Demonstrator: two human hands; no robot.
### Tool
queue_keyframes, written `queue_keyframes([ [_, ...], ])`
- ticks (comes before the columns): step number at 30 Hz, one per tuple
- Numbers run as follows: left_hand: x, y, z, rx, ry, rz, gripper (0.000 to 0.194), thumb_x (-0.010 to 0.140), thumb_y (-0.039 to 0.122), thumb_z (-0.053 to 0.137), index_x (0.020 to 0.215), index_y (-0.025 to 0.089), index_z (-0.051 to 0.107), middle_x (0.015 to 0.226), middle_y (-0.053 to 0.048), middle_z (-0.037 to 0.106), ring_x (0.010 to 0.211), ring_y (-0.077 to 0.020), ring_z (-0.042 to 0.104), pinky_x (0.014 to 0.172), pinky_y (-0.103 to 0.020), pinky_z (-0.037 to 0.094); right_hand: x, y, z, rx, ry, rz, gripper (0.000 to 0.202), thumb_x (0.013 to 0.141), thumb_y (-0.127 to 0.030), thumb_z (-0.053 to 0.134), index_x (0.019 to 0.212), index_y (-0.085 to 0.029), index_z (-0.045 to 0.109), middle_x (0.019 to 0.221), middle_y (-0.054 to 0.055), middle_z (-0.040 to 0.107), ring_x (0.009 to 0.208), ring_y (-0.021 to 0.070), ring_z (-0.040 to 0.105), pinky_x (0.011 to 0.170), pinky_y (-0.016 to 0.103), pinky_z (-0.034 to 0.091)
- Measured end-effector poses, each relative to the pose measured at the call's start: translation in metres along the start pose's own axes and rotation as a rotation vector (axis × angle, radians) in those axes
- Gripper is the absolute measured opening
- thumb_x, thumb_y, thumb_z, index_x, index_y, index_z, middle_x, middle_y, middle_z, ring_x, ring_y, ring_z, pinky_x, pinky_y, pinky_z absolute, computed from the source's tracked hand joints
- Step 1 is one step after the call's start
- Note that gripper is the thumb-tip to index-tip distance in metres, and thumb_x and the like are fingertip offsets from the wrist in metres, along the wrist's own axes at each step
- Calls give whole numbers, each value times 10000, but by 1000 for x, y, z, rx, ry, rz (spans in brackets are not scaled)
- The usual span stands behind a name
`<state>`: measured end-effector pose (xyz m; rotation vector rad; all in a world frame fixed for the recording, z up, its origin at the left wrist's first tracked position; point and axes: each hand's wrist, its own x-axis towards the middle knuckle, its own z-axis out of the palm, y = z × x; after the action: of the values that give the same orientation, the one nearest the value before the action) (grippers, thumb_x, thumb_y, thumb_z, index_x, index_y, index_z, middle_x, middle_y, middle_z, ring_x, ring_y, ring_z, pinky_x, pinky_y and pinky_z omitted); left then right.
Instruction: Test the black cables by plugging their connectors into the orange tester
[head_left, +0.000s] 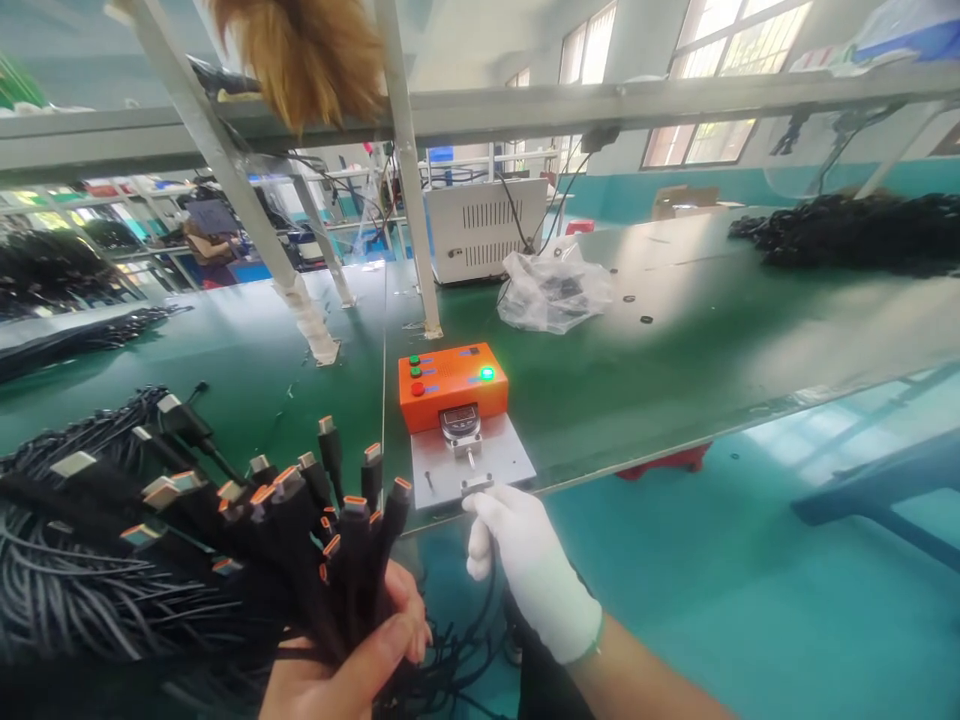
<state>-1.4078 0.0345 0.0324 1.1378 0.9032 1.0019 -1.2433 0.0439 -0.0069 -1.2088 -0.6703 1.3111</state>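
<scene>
My left hand (367, 660), bare, is closed around a thick bunch of black USB cables (300, 520), their plugs pointing up with orange inside the metal tips. My right hand (517, 550) wears a white glove. Its fingers pinch a black cable (489, 598) at the front edge of a metal plate (439, 468); the plug end is hidden by the fingers and fixture. On that plate sits a small digital gauge (460, 422). Behind it stands an orange test box (454, 380) with green and red buttons and a lit green light.
A large pile of black cables (90, 560) lies at the left. A clear plastic bag (555, 290) and a white metal cabinet (486, 232) are farther back. Shelf posts (411, 170) rise from the green table (585, 400). More black cables (855, 232) lie at the far right.
</scene>
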Motion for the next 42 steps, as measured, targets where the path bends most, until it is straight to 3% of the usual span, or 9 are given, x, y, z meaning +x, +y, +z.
queue_keyframes([
  [9,1,2,7,-34,10,80,35,750,182,710,762,212,697,644,15,615,569,-131,562,567,-243,483,-3,1,-13,-71,-10,81,268,862,-392,474,886,-149,584,636,28,656,542,168,633,596,312,503],
  [15,2,3,10,-50,19,88,43,740,157,692,750,198,691,629,13,616,548,-133,558,550,-252,478,-45,27,-72,-806,576,-290,274,865,-413,478,1018,-201,558,979,90,622,902,235,581,857,403,433],
  [17,2,2,11,-54,18,79,47,729,150,699,748,192,690,640,8,623,545,-138,561,544,-260,479,-62,41,-80,-966,451,-379,205,864,-374,463,878,-210,585,891,84,616,863,234,570,831,389,430],
  [20,3,2,11,-46,14,67,57,719,130,704,743,179,684,647,-1,622,548,-144,564,538,-269,474,-78,67,-66,-1103,-97,-160,238,864,-332,427,776,-233,624,786,64,631,751,213,580,711,343,437],
  [24,2,4,10,-35,6,50,54,725,134,701,743,182,684,637,3,614,548,-144,560,542,-274,465,-80,101,-33,-1152,-496,55,163,588,-257,640,475,-221,527,445,-12,435,478,168,468,525,293,357],
  [29,-1,2,7,-56,14,35,39,729,162,718,735,185,687,649,7,621,554,-137,572,555,-259,474,-66,82,-40,-1106,-635,92,165,506,-156,588,385,-203,486,412,-37,397,401,104,372,451,243,297],
  [34,1,-3,7,-93,87,16,84,696,198,761,741,174,695,644,1,630,538,-132,568,542,-243,478,-65,4,-80,-489,-621,432,372,660,-317,603,1011,-218,678,581,-12,596,442,103,475,456,209,348],
  [39,3,-1,9,-99,115,7,113,665,225,782,715,162,703,610,-6,629,526,-132,561,530,-231,471,-68,-24,-89,31,-510,339,558,645,-647,650,965,-190,636,829,85,686,584,160,624,556,258,423],
  [42,2,0,10,-103,136,2,129,649,234,792,703,159,702,607,-6,627,520,-133,559,526,-238,468,-57,-17,-71,158,-413,114,456,758,-564,628,1044,-208,619,740,27,660,499,106,550,526,232,386],
])
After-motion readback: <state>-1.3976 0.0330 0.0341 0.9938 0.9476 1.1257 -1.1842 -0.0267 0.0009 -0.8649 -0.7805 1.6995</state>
